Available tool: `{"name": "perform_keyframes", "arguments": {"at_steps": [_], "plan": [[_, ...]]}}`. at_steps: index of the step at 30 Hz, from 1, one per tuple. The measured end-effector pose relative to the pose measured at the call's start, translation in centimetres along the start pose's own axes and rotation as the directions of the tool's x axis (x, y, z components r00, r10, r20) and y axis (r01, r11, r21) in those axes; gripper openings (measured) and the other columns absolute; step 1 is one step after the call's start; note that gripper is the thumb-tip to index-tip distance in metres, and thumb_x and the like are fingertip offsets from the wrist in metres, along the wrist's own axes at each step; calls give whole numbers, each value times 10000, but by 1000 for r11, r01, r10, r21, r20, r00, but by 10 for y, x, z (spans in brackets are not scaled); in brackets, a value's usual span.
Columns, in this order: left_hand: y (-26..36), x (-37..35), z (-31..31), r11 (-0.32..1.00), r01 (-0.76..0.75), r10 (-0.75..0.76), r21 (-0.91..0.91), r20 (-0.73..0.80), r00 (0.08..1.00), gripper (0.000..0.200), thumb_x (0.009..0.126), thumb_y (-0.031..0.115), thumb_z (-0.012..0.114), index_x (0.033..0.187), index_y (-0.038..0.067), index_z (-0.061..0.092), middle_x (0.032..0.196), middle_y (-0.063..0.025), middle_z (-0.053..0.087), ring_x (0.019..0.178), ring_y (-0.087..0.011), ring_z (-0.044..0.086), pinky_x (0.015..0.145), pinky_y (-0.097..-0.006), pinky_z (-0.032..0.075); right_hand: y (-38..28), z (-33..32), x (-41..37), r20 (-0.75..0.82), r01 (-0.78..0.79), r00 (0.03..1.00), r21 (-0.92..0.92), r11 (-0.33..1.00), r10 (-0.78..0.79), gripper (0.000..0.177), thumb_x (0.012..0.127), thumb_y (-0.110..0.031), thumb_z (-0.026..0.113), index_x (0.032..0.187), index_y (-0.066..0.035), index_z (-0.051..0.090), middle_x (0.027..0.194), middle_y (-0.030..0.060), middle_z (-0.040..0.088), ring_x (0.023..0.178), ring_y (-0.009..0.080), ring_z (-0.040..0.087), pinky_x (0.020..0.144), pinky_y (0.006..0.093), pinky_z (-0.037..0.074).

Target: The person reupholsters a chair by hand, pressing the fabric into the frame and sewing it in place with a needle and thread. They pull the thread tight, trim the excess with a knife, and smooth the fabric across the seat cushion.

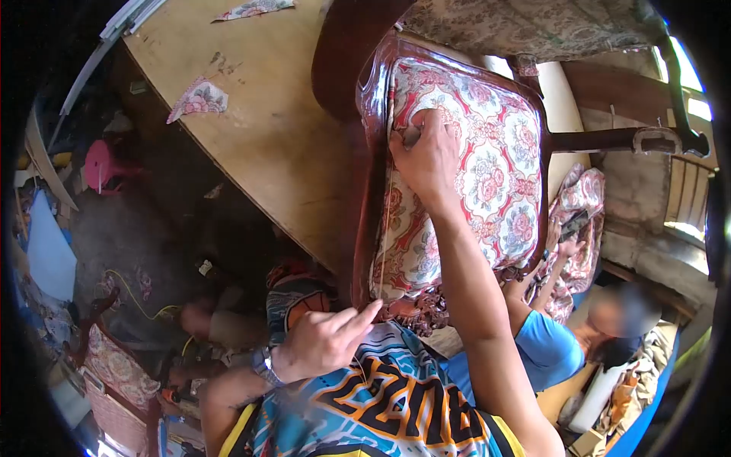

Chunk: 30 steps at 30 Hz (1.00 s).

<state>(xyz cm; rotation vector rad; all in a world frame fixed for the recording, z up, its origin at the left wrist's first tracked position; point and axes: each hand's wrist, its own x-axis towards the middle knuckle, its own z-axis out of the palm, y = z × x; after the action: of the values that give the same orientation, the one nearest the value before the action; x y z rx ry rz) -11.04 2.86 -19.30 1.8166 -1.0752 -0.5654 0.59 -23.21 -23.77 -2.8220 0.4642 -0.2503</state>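
A carved dark-wood chair (371, 99) lies on the table, its panel of red-and-white floral upholstery (487, 179) facing me. Along the panel's left edge a thin pale cord (384, 236) runs taut between my hands. My right hand (430, 156) is closed at the upper left of the panel, its thumb pressing the cord at the wood frame; the curled fingers hide part of the grip. Near the panel's lower left corner, my left hand (327, 343), with a wristwatch, pinches the lower end of the cord, fingers pointing toward the chair.
Floral fabric scraps (204, 100) lie on the wooden table (266, 129). To the right a person in a blue shirt (552, 346) handles floral cloth (582, 190). A pink stool (99, 166) and another floral chair (118, 365) stand at the left. Another chair's frame (609, 142) extends at upper right.
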Motion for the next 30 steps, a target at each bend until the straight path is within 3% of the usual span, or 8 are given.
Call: {"name": "perform_keyframes", "arguments": {"at_steps": [3, 8, 11, 15, 16, 19, 24, 30], "plan": [[-21, -28, 21, 998, 52, -53, 22, 25, 998, 511, 814, 79, 634, 1304, -5, 517, 738, -77, 543, 581, -212, 587, 514, -327, 508, 24, -10, 4, 144, -42, 989, 413, 910, -20, 308, 793, -188, 649, 1013, -20, 513, 852, 198, 618, 792, 371, 579, 780, 460, 447], [-31, -27, 32, 1000, 15, -14, -16, 43, 999, 510, 820, 87, 623, 1316, 21, 522, 722, -67, 511, 568, -218, 578, 512, -335, 508, 23, -40, 30, 285, -151, 957, 332, 931, 53, 355, 950, -269, 353, 971, 38, 530, 829, 268, 609, 809, 396, 605, 752, 454, 452], [-28, -19, 29, 999, 34, -36, 23, 101, 994, 514, 831, 102, 628, 1326, 20, 513, 710, -72, 503, 553, -234, 569, 504, -347, 499, 28, -42, 42, 256, -99, 967, 401, 911, -8, 358, 960, -262, 355, 953, 47, 535, 827, 252, 615, 808, 397, 603, 756, 458, 451], [-23, -12, 33, 998, 69, -70, 10, 88, 994, 531, 836, 122, 649, 1331, 3, 500, 698, -84, 501, 548, -256, 561, 498, -366, 483, 34, -61, 46, 479, -122, 872, 407, 905, -98, 330, 1000, -257, 415, 1022, 14, 602, 816, 164, 669, 770, 264, 674, 697, 360, 497], [-23, -12, 35, 997, 78, -79, 9, 85, 993, 535, 838, 132, 652, 1332, 0, 497, 699, -85, 501, 551, -257, 563, 500, -366, 483, 45, -49, 43, 354, -40, 920, 507, 861, -165, 295, 1003, -243, 449, 1081, -21, 627, 805, 116, 695, 749, 185, 694, 669, 306, 513], [-22, -10, 38, 993, 104, -107, 55, 60, 992, 536, 857, 184, 635, 1339, 0, 491, 718, -78, 501, 551, -227, 572, 510, -337, 498, 44, -54, 49, 317, 15, 927, 502, 865, -201, 278, 1004, -220, 453, 1116, -26, 619, 802, 87, 707, 757, 171, 701, 676, 303, 525], [-16, -6, 42, 989, 128, -135, 70, 104, 985, 557, 857, 199, 638, 1343, -18, 472, 742, -97, 514, 569, -250, 574, 518, -358, 488, 32, -37, 49, 368, -172, 928, 573, 801, -64, 161, 961, -158, 554, 950, -12, 621, 697, 51, 662, 548, 98, 579, 525, 258, 453], [-12, 10, 53, 970, 145, -187, 194, 219, 958, 546, 882, 258, 605, 1337, -13, 468, 775, -107, 533, 605, -261, 600, 538, -353, 508, 20, -31, 55, 372, 0, 921, 297, 955, -116, 154, 784, -172, 740, 834, -39, 682, 702, 115, 669, 608, 204, 647, 565, 340, 487]]}}
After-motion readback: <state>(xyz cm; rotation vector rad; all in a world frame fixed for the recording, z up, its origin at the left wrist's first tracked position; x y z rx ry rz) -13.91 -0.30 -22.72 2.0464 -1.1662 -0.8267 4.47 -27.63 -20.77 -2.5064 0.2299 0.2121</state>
